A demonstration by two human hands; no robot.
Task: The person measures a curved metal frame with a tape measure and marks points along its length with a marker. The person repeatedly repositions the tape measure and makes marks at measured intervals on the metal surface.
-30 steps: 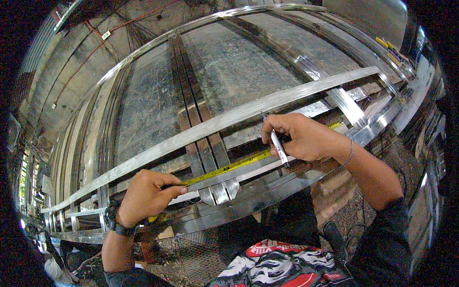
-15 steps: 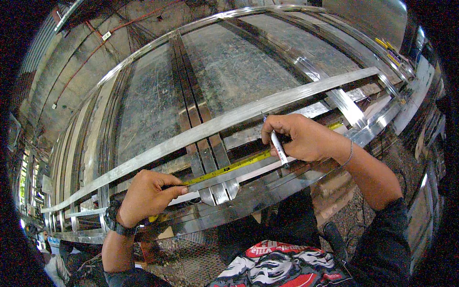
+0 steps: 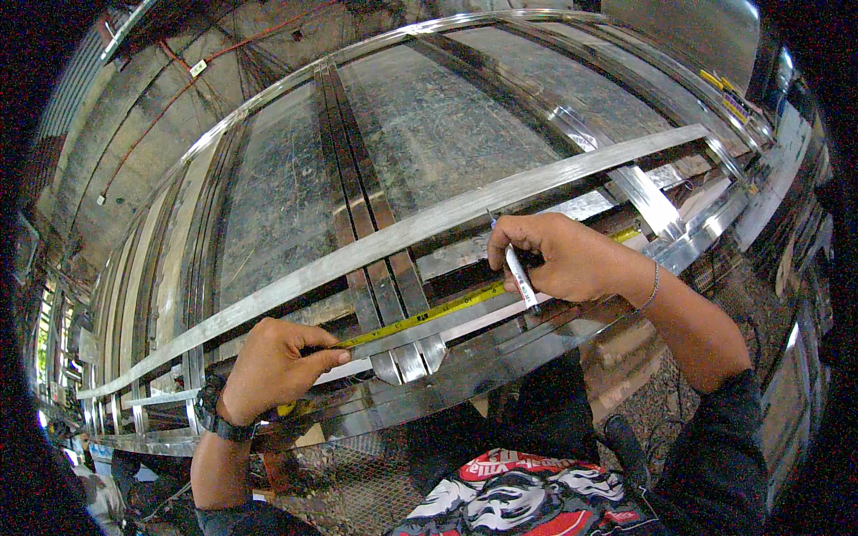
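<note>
My left hand (image 3: 275, 366) is closed, thumb and fingers pinching the yellow blade of a tape measure (image 3: 420, 317). The blade stretches to the right along a narrow metal strip, passes behind my right hand and shows again beyond it. My right hand (image 3: 576, 259) is closed round a slim white pen (image 3: 520, 281), its thin tip up past my fingers and its other end down over the strip. Under the tape, short shiny metal pieces (image 3: 411, 362) cross the near rail (image 3: 429, 393) of a large metal frame.
A long silver bar (image 3: 447, 214) runs across the frame just beyond my hands. Dark crossbars (image 3: 353, 179) reach to the far curved-looking rail. Yellow-handled tools (image 3: 728, 94) lie at the far right. A wire mesh (image 3: 357, 487) shows below the near rail.
</note>
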